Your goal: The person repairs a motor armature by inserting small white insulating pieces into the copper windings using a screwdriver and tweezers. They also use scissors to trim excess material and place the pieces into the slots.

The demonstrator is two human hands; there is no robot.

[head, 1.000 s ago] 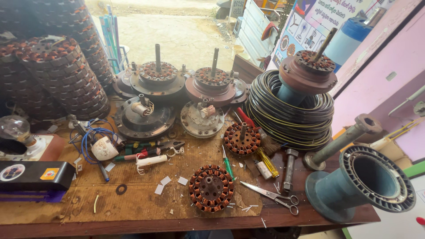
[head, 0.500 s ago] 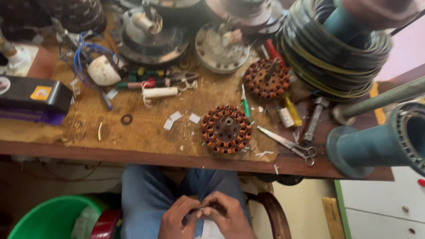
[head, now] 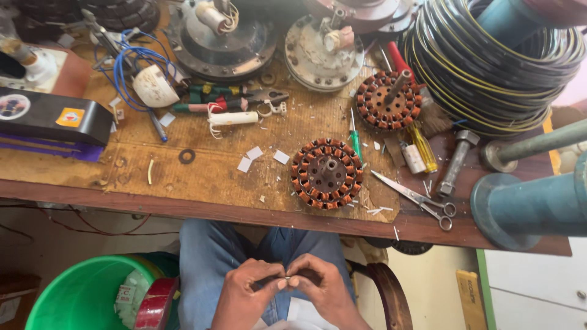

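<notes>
Two hands: left hand [head: 247, 293] and right hand [head: 321, 290] meet over the lap below the workbench [head: 202, 205], fingertips pressed together, pinching a small dark piece [head: 282, 282] too small to make out.
Far left of the bench edge: green tub [head: 79, 299] on the floor, a printed white wrapper [head: 125, 296] inside it.
Bench, left: black box [head: 52, 116] with a round sticker and an orange square label.
Bench, middle: copper-wound stator [head: 326, 173] close to the front edge, straight above the hands; white paper scraps [head: 254, 156] just left of it.
Right of the stator: scissors [head: 419, 198], then a bolt [head: 452, 162].
Far right: blue spool [head: 532, 208] overhanging the edge.
Open room: bare bench wood left of the stator.
Surface: worn, scratched wood.
</notes>
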